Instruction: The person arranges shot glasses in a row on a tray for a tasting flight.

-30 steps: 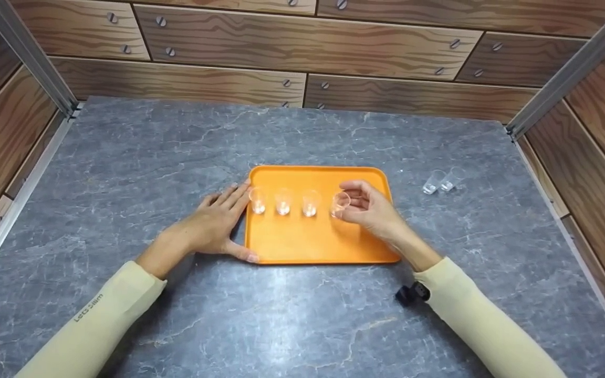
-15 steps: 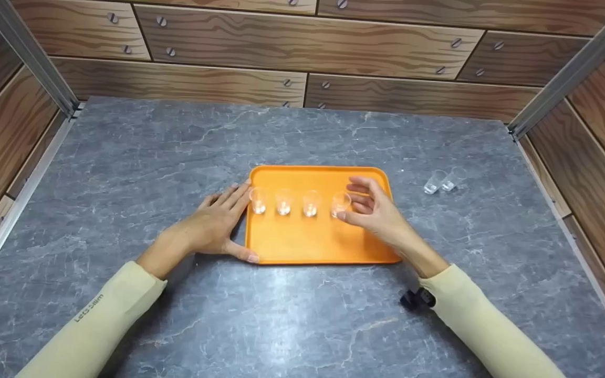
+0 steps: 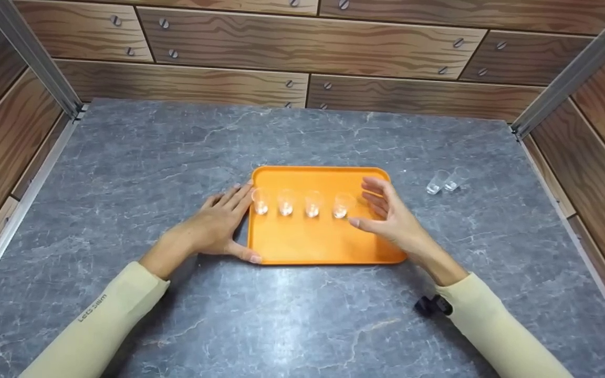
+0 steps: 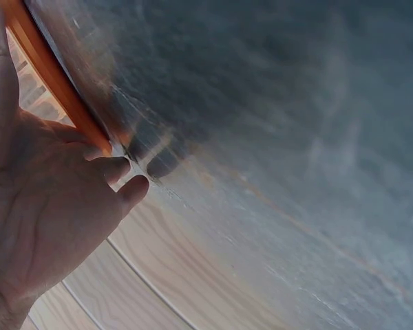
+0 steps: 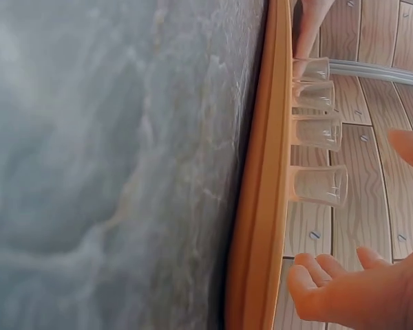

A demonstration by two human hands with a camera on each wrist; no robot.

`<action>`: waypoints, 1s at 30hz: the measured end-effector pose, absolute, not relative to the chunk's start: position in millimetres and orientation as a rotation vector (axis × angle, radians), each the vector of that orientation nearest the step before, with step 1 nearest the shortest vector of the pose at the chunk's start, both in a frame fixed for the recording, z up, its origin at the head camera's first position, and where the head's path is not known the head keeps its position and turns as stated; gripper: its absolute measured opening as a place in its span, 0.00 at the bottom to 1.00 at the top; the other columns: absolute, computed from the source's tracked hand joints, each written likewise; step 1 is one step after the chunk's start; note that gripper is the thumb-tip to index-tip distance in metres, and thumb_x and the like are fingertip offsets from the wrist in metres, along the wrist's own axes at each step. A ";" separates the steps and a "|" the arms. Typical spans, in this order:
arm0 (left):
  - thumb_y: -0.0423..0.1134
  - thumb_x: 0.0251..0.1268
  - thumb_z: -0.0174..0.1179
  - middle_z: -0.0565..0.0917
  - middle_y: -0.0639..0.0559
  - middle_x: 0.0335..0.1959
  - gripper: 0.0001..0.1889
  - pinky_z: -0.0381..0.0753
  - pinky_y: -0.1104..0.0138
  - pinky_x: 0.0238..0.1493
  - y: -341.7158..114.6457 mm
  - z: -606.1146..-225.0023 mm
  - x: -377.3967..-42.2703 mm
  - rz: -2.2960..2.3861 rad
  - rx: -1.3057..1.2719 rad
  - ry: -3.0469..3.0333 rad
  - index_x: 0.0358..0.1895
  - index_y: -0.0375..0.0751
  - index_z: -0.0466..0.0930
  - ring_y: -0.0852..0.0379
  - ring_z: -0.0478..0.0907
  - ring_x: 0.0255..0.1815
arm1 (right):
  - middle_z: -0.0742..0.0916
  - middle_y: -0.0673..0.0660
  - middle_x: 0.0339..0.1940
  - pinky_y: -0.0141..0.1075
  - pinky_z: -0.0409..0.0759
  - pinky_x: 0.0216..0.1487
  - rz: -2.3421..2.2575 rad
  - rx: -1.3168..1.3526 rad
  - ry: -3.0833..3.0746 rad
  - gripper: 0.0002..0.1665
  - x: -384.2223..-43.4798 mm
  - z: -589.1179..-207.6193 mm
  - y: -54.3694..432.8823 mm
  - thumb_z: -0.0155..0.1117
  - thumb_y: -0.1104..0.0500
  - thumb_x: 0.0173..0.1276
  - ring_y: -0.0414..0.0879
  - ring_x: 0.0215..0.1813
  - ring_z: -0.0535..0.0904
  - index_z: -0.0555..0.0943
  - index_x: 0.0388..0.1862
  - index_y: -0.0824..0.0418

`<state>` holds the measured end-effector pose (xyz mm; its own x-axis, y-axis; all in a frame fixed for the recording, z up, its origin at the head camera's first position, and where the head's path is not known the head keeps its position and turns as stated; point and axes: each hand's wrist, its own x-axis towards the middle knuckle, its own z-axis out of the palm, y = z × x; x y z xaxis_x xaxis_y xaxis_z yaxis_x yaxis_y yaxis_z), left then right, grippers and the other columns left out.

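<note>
The orange rectangular tray (image 3: 292,241) looked like smooth plastic to me, the clear tapered cups (image 3: 312,207) glossy glass or plastic, the grey marbled tabletop (image 3: 281,320) shiny, and the pale-yellow long sleeves (image 3: 97,320) matt cloth.

"Lets Slim" lettering (image 3: 92,308) on left sleeve (image 3: 111,323)

orange tray (image 3: 292,244): 1 | on-tray clear cups (image 3: 312,210): 4 | off-tray clear cups (image 3: 433,188): 2
</note>
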<state>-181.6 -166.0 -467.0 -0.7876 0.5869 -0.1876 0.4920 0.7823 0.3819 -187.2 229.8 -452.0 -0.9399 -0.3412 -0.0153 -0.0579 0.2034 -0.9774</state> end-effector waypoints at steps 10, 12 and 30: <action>0.79 0.58 0.71 0.38 0.37 0.91 0.75 0.45 0.34 0.82 -165.0 -466.5 -182.8 0.465 0.828 2.673 0.90 0.34 0.37 0.33 0.38 0.89 | 0.66 0.68 0.84 0.49 0.56 0.85 -1.860 -0.386 2.306 0.52 -177.0 -451.7 243.9 0.77 0.70 0.70 0.62 0.84 0.63 0.58 0.85 0.68; 0.78 0.59 0.71 0.37 0.38 0.91 0.74 0.44 0.34 0.83 -164.9 -466.0 -182.8 0.469 0.827 2.669 0.90 0.34 0.37 0.34 0.38 0.90 | 0.66 0.69 0.84 0.51 0.55 0.85 -1.877 -0.388 2.305 0.51 -175.5 -450.8 247.3 0.77 0.70 0.70 0.62 0.84 0.63 0.58 0.85 0.69; 0.79 0.58 0.71 0.38 0.37 0.91 0.75 0.44 0.34 0.83 -166.4 -466.6 -181.5 0.467 0.827 2.669 0.90 0.33 0.36 0.34 0.38 0.90 | 0.81 0.61 0.68 0.41 0.72 0.75 -2.176 -0.211 2.380 0.32 -167.4 -448.2 274.9 0.70 0.75 0.74 0.61 0.73 0.76 0.71 0.74 0.73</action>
